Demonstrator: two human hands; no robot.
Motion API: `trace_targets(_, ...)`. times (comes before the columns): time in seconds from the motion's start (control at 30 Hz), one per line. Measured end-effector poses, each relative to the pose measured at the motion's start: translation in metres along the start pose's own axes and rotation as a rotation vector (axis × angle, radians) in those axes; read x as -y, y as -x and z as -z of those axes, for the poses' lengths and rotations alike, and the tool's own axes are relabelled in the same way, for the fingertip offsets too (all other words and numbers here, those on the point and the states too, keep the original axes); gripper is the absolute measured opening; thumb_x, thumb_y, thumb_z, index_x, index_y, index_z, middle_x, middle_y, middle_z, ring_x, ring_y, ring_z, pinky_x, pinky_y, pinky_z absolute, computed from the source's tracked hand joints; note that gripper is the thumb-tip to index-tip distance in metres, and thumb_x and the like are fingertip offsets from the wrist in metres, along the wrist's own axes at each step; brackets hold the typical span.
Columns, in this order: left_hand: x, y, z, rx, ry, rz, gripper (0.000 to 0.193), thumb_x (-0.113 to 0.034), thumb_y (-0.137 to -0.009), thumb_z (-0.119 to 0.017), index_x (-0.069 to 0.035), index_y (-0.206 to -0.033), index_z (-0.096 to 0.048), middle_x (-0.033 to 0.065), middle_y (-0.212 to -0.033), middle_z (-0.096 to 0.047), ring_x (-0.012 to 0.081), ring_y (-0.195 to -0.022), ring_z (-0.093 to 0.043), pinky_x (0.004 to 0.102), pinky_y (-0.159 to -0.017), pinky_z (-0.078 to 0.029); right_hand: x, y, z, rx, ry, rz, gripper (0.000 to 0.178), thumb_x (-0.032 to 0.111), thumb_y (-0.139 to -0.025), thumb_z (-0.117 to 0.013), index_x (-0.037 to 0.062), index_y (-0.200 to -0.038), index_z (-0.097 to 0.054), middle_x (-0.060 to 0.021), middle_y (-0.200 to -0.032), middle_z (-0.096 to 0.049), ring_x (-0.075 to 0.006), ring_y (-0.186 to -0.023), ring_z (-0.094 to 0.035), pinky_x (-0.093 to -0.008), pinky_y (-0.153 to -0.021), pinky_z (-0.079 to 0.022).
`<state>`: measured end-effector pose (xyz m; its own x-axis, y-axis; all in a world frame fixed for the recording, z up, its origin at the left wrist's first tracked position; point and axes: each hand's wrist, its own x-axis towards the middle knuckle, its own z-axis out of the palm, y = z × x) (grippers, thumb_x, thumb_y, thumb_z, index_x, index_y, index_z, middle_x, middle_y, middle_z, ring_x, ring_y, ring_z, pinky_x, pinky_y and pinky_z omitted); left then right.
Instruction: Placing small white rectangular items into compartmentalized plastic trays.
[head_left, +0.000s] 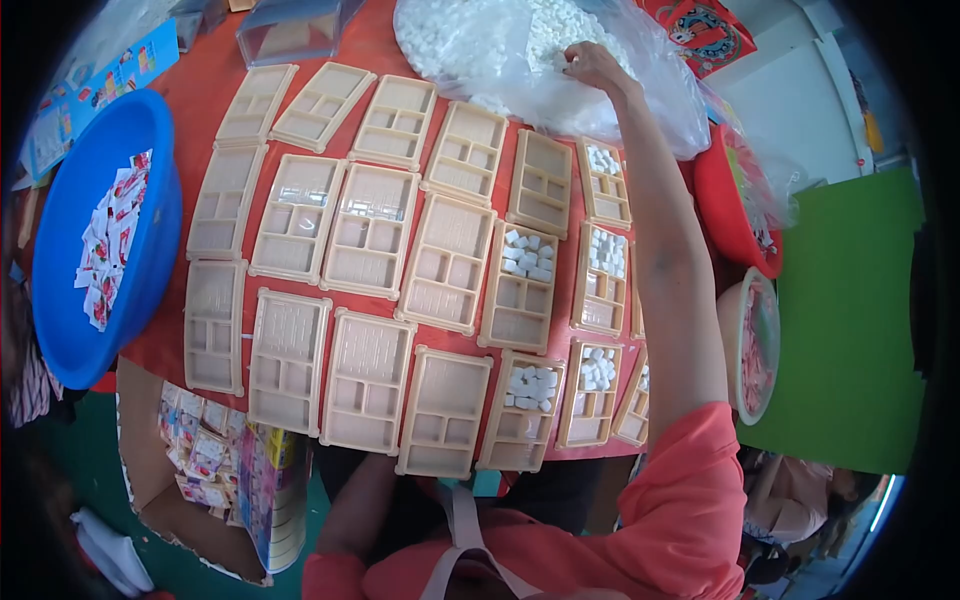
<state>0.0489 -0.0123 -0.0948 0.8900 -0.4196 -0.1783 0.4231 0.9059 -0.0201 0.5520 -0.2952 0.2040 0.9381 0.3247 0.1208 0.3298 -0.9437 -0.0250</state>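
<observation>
At the far side of the table my right hand (592,66) reaches over a large clear plastic bag (480,70) full of small white pieces like marshmallows (555,30). Its fingers curl down at the pieces; anything between them is too small to make out. My left forearm (370,500) goes under the table's near edge, and that hand is hidden. Rows of beige compartment trays (440,262) cover the table. Several on the right hold white pieces in their far compartment, such as the tray (518,290) in the middle row; those further left hold none.
A blue basin (50,250) with small printed packets stands at left. Right are a red basin (712,205) and a white tub (742,345) with pink pieces. Below the left edge sits an open carton (140,470). A clear box (290,35) stands at the back.
</observation>
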Motion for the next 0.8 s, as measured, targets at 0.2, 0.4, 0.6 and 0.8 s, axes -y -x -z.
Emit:
trace_targets(0.2,0.003,0.015,0.004,-0.008,0.011,0.009,0.062,-0.048,-0.095,-0.044,-0.008,-0.142,-0.034,0.0142,-0.141,-0.042,0.0279,-0.125,-0.045,0.0421,-0.1,-0.044,-0.002,0.005,0.003,-0.14,-0.211,-0.095,0.02,0.021,-0.066,-0.066,0.0047,-0.078,-0.069,-0.0122,-0.073,-0.067,-0.0249,-0.068,-0.065,-0.0342,-0.066,-0.052)
trace_targets(0.4,0.004,-0.001,-0.004,0.052,0.008,0.037,0.062,-0.047,-0.095,-0.045,-0.008,-0.142,-0.035,0.0143,-0.14,-0.042,0.0278,-0.124,-0.046,0.0417,-0.099,-0.044,-0.012,0.026,0.022,-0.051,-0.551,-0.181,0.034,0.033,-0.07,-0.073,0.0051,-0.089,-0.068,-0.0063,-0.067,-0.065,-0.0183,-0.063,-0.063,-0.0312,-0.063,-0.052)
trace_targets(0.6,0.004,-0.009,-0.007,0.077,-0.006,0.044,0.062,-0.047,-0.095,-0.045,-0.008,-0.142,-0.035,0.0143,-0.14,-0.043,0.0277,-0.124,-0.046,0.0413,-0.099,-0.045,0.02,0.023,0.002,-0.088,-0.215,-0.088,0.08,0.048,-0.068,-0.078,0.0077,-0.132,-0.052,-0.0237,-0.111,-0.062,-0.0302,-0.103,-0.061,-0.0394,-0.09,-0.048)
trace_targets(0.8,-0.004,-0.003,-0.007,0.032,0.003,0.013,0.062,-0.047,-0.095,-0.046,-0.007,-0.142,-0.036,0.0144,-0.139,-0.044,0.0276,-0.123,-0.047,0.0409,-0.098,-0.045,0.052,-0.001,-0.011,-0.143,-0.201,0.053,0.05,0.032,-0.067,-0.075,0.0035,-0.106,-0.066,-0.0211,-0.088,-0.067,-0.0318,-0.086,-0.066,-0.0362,-0.079,-0.052)
